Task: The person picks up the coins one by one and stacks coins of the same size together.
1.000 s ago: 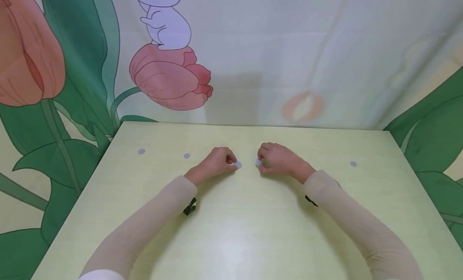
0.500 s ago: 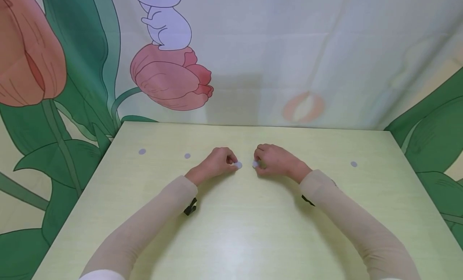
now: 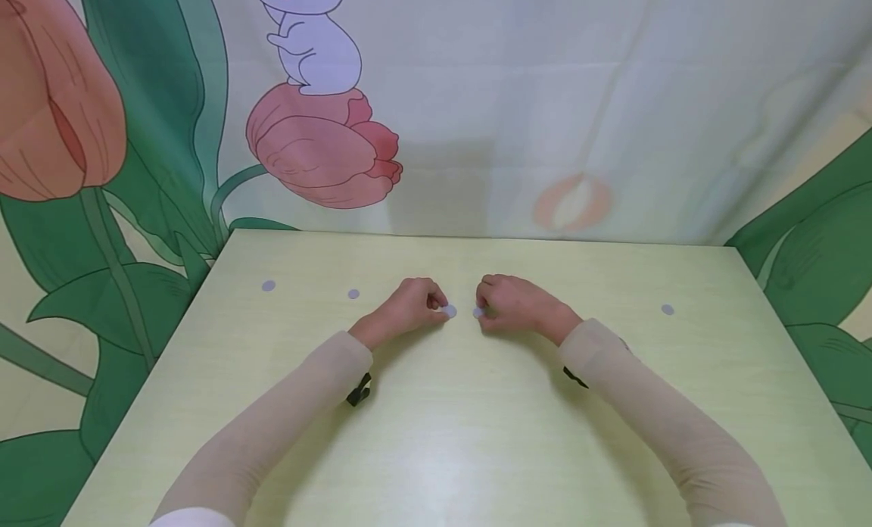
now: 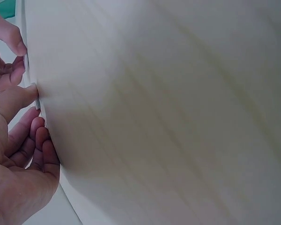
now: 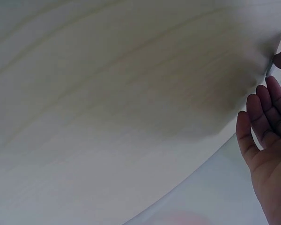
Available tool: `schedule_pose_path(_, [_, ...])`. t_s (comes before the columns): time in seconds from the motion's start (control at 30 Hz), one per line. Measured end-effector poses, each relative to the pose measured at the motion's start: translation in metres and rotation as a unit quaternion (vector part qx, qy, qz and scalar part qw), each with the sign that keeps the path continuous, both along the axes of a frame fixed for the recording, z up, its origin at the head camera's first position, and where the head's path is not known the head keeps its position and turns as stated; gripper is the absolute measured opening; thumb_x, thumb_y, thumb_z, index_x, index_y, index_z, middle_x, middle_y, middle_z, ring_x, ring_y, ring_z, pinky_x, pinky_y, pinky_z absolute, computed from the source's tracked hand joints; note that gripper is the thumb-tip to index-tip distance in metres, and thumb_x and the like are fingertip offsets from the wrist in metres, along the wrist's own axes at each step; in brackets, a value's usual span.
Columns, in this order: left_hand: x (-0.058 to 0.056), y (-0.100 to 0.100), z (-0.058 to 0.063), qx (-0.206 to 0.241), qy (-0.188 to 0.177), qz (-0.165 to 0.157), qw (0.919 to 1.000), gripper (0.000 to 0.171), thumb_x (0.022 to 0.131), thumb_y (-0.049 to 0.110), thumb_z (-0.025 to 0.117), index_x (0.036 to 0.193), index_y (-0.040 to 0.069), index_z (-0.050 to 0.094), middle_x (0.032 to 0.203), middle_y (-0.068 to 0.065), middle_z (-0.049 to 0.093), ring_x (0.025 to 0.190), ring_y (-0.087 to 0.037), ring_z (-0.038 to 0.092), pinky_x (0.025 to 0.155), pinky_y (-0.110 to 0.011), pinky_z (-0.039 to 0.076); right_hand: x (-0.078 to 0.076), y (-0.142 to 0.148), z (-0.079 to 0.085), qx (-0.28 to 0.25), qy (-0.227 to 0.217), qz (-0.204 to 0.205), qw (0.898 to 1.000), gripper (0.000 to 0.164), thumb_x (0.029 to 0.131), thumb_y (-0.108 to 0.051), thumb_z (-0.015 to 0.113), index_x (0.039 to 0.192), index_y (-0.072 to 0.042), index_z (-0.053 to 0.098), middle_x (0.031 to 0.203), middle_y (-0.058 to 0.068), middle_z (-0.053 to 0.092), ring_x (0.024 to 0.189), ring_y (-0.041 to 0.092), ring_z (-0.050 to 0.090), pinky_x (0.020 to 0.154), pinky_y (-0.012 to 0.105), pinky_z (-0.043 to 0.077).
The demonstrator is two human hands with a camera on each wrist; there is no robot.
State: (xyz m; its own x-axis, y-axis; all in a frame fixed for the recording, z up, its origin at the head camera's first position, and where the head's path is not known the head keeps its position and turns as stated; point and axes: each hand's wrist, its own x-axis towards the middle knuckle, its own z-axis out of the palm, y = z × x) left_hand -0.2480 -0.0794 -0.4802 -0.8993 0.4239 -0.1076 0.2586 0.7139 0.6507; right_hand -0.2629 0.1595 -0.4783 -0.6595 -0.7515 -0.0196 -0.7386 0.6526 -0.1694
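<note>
Near the middle of the table's far half, my left hand (image 3: 409, 304) pinches a small pale lilac disc (image 3: 449, 311) between thumb and fingers, low at the tabletop. Facing it from the right, my right hand (image 3: 518, 301) pinches a matching disc (image 3: 478, 313), with a narrow gap between the two discs. In the left wrist view the left thumb and fingertips hold their disc (image 4: 37, 97) by its edges, seen nearly edge-on. The right wrist view shows the right hand (image 5: 271, 131) at the frame's edge, its disc (image 5: 269, 68) thin and dark against the wood.
Two more discs lie to the left, one disc (image 3: 353, 294) nearer and another disc (image 3: 269, 285) farther out. A single disc (image 3: 668, 310) lies at the right. Behind the pale wooden table (image 3: 436, 428) hangs a curtain (image 3: 504, 110) printed with tulips and a white animal.
My right hand has slid its disc left and slightly toward me, closing in on the left hand's disc. The left hand has stayed in place.
</note>
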Motion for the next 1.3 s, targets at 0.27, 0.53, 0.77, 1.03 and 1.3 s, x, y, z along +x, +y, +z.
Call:
schedule_pose_path(0.27, [0.0, 0.0, -0.001, 0.01, 0.008, -0.01, 0.9999, 0.016, 0.088, 0.015, 0.081, 0.097, 0.003, 0.075, 0.091, -0.005, 0.067, 0.083, -0.016, 0.057, 0.077, -0.028, 0.049, 0.003, -0.002, 0.007, -0.007, -0.065, -0.037, 0.997, 0.017, 0.094, -0.023, 0.066, 0.101, -0.007, 0.068, 0.099, 0.003, 0.061, 0.085, 0.018, 0.058, 0.085, 0.034, 0.052])
schedule_pose_path(0.53, [0.001, 0.0, 0.0, 0.008, 0.012, -0.008, 0.9999, 0.016, 0.088, 0.014, 0.081, 0.097, 0.003, 0.076, 0.09, -0.005, 0.067, 0.083, -0.017, 0.057, 0.078, -0.028, 0.049, 0.003, -0.003, 0.009, -0.02, -0.1, -0.054, 0.993, 0.02, 0.097, -0.022, 0.068, 0.106, -0.005, 0.068, 0.103, 0.005, 0.062, 0.089, 0.019, 0.059, 0.088, 0.035, 0.052])
schedule_pose_path(0.77, [0.003, 0.002, -0.003, 0.005, 0.012, -0.014, 0.9998, 0.019, 0.089, 0.015, 0.08, 0.101, 0.002, 0.075, 0.092, -0.005, 0.067, 0.084, -0.017, 0.059, 0.079, -0.028, 0.051, 0.006, 0.001, 0.006, -0.031, -0.114, -0.069, 0.991, 0.023, 0.097, -0.024, 0.069, 0.109, -0.005, 0.068, 0.105, 0.005, 0.061, 0.095, 0.02, 0.059, 0.092, 0.037, 0.051])
schedule_pose_path(1.03, [0.002, 0.0, -0.003, 0.006, 0.006, -0.007, 0.9999, 0.019, 0.089, 0.016, 0.08, 0.102, 0.002, 0.074, 0.093, -0.005, 0.066, 0.085, -0.018, 0.058, 0.08, -0.029, 0.051, 0.007, 0.003, 0.0, -0.057, -0.102, -0.069, 0.991, 0.025, 0.096, -0.024, 0.071, 0.112, -0.004, 0.067, 0.104, 0.005, 0.061, 0.092, 0.019, 0.056, 0.088, 0.035, 0.051])
schedule_pose_path(1.3, [0.001, -0.001, -0.003, 0.005, 0.006, -0.007, 0.9999, 0.02, 0.089, 0.016, 0.08, 0.102, 0.002, 0.074, 0.093, -0.005, 0.066, 0.085, -0.018, 0.058, 0.08, -0.028, 0.05, 0.011, 0.002, 0.0, -0.082, -0.079, -0.068, 0.991, 0.019, 0.096, -0.02, 0.071, 0.108, -0.005, 0.068, 0.1, 0.005, 0.061, 0.09, 0.019, 0.058, 0.084, 0.035, 0.052])
